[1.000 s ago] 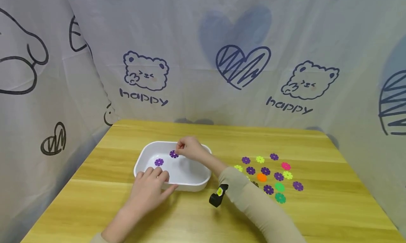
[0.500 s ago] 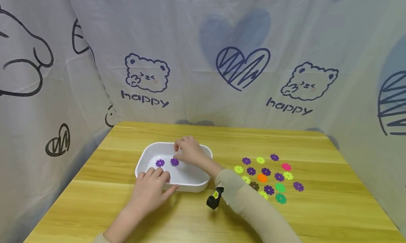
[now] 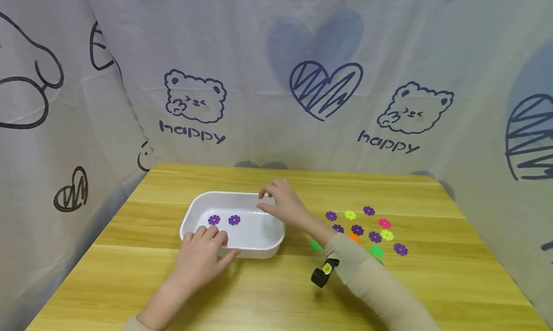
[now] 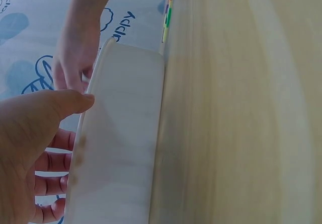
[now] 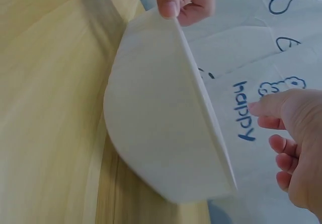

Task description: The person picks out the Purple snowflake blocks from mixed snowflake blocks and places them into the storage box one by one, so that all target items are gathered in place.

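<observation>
A white plastic tub (image 3: 259, 230) stands on the table, and two purple snowflake discs (image 3: 234, 220) lie side by side on its floor. My left hand (image 3: 200, 254) holds the near rim; in the left wrist view its thumb (image 4: 75, 102) is on the outside and the fingers reach over the inner side. My right hand (image 3: 285, 204) hovers above the tub's right end, fingers loosely bent, thumb apart from them. Nothing is between its fingers in the right wrist view, where the tub's outer wall (image 5: 151, 93) hides the discs inside.
Right of the tub, several loose discs are scattered on the wooden table (image 3: 268, 292): purple (image 3: 400, 249), yellow (image 3: 387, 235), pink (image 3: 384, 223), green (image 3: 376, 251) and orange (image 3: 354, 237). The right forearm covers some. A printed curtain (image 3: 259, 144) hangs behind the table.
The right hand let go of a purple disc, which now lies on the tub's floor beside the other one. That hand then moved right and away from it. The left hand stayed on the rim.
</observation>
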{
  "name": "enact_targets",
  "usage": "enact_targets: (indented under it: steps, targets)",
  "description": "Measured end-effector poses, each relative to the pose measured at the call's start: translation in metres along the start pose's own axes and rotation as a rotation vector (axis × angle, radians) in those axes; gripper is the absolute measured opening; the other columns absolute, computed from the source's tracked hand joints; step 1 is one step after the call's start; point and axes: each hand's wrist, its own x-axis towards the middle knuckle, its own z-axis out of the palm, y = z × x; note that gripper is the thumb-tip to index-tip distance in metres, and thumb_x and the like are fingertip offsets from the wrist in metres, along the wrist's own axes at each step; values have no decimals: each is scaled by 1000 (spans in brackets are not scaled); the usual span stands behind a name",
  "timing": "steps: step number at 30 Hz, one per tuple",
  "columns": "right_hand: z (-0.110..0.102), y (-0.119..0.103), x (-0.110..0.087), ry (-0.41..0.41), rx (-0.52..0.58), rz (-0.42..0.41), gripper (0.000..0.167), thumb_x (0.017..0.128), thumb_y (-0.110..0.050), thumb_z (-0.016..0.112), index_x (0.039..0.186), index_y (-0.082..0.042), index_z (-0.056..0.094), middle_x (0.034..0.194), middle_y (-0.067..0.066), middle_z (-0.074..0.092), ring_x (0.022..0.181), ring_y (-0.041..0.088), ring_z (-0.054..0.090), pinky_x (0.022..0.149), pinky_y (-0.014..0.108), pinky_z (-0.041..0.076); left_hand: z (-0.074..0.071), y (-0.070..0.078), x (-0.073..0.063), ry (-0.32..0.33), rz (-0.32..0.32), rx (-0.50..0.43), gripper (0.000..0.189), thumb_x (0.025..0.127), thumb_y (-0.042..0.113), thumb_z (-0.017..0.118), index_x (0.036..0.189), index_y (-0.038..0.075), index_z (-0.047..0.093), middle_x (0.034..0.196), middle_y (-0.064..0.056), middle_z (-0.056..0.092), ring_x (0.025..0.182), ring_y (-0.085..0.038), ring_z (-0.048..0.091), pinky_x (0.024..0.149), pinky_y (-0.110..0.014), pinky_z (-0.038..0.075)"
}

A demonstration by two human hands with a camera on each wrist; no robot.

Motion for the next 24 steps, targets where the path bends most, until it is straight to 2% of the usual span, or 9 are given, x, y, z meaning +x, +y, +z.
enact_targets:
  steps: [3, 8, 15, 20, 24]
  targets:
    - [-14, 9, -13, 8, 37, 3, 17, 87, -25, 73, 95, -13, 65, 98, 12, 61, 95, 22, 50, 83, 37, 41, 1, 0, 1, -2, -3, -1, 39, 76, 52, 75, 77, 18, 56, 76, 4, 50, 71, -18, 45, 63, -32, 32]
    - [-34, 27, -36, 42, -9, 16, 18, 86, -24, 74, 96, -12, 66, 99, 10, 62, 96, 23, 53, 86, 41, 43, 2, 0, 1, 5, -5, -7, 39, 76, 51, 76, 77, 18, 56, 76, 4, 50, 70, -17, 44, 63, -32, 31]
    - [-52, 58, -65, 120, -65, 79, 17, 85, -24, 75, 96, -13, 67, 94, 3, 57, 93, 21, 49, 82, 38, 41, 0, -2, 0, -5, -10, -15, 38, 78, 52, 74, 79, 18, 57, 76, 5, 50, 71, -17, 45, 64, -32, 32]
    - [-60, 78, -84, 164, -27, 124, 17, 86, -21, 74, 96, -10, 67, 94, 6, 57, 94, 25, 47, 82, 37, 36, -1, -3, 1, -27, -19, -19, 38, 78, 52, 74, 78, 18, 57, 76, 6, 50, 71, -17, 45, 65, -32, 32]
    - [-65, 89, -102, 154, 46, 207, 18, 86, -20, 74, 99, -9, 66, 97, 10, 56, 99, 28, 46, 82, 38, 35, -1, -1, 1, -50, -24, -22, 37, 79, 52, 73, 78, 19, 56, 76, 6, 50, 72, -17, 45, 65, -32, 32]
